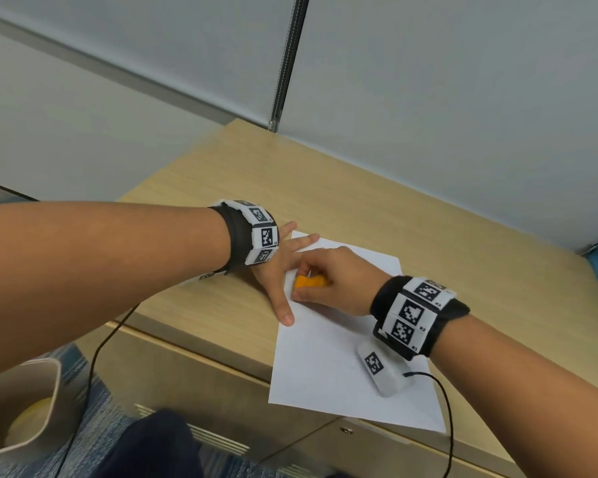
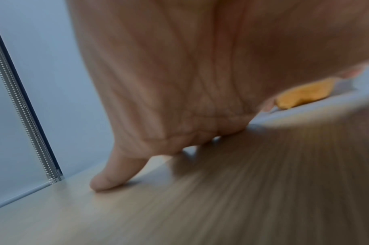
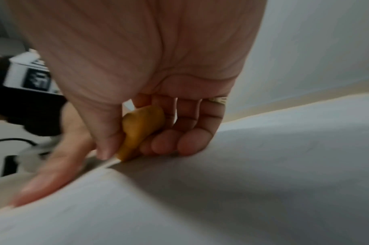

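Observation:
A white sheet of paper (image 1: 328, 360) lies on the wooden desk (image 1: 359, 208), its near corner past the desk's front edge. My left hand (image 1: 283, 267) lies flat with fingers spread, pressing the paper's left edge; its little finger (image 2: 108, 179) rests on bare wood. My right hand (image 1: 335, 277) pinches a small orange piece (image 1: 308, 281) between thumb and fingers, its tip touching the paper (image 3: 242, 182) beside the left thumb. The right wrist view shows the orange piece (image 3: 141, 131) held by thumb and curled fingers. In the left wrist view the orange piece (image 2: 305, 94) shows past the palm.
A white tracker block (image 1: 382, 370) with a black cable (image 1: 446, 408) rests on the paper under my right wrist. Grey partition walls (image 1: 428, 81) stand behind the desk. A beige bin (image 1: 21, 408) stands on the floor at lower left, and another cable (image 1: 97, 357) hangs off the desk's front.

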`<state>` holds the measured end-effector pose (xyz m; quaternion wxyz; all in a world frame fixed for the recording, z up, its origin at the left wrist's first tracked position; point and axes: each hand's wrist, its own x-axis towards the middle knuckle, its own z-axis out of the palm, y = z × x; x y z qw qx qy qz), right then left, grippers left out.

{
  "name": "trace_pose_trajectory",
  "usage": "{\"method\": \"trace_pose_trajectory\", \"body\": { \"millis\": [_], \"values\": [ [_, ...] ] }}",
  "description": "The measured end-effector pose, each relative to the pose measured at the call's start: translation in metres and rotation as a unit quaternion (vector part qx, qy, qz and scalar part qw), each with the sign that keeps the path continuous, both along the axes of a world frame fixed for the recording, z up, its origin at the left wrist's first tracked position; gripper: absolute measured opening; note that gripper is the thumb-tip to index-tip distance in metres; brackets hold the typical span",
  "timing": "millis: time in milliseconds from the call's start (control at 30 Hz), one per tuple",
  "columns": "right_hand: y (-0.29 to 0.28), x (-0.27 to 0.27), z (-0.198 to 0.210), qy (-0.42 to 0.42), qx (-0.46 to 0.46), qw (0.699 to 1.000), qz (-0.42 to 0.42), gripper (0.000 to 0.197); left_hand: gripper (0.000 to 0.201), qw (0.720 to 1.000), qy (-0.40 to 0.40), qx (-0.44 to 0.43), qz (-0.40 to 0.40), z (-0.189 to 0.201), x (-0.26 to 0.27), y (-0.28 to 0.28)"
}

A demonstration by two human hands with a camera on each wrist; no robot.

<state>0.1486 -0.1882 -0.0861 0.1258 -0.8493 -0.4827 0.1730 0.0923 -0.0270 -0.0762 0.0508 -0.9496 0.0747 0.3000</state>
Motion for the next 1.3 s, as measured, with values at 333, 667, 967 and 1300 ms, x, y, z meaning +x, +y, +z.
{"method": "trace_pose_trajectory", "body": {
  "millis": [333,667,967,1300],
  "values": [
    [0.003,0.02,0.014,0.057,-0.011,0.995,-0.083,0.031,0.137,1.0,-0.014,-0.001,0.006,-0.015,0.008,0.01],
    [0.008,0.037,0.01,-0.029,0.017,0.993,-0.117,0.032,0.14,1.0,-0.021,-0.006,0.013,-0.016,0.009,0.009],
    [0.013,0.031,0.018,-0.056,-0.022,0.993,-0.097,0.032,0.145,1.0,-0.018,-0.007,0.015,-0.019,0.011,0.011],
    [0.012,0.031,0.02,-0.08,-0.033,0.993,-0.08,0.03,0.145,1.0,-0.015,-0.008,0.016,-0.016,0.01,0.009]
  ]
}}
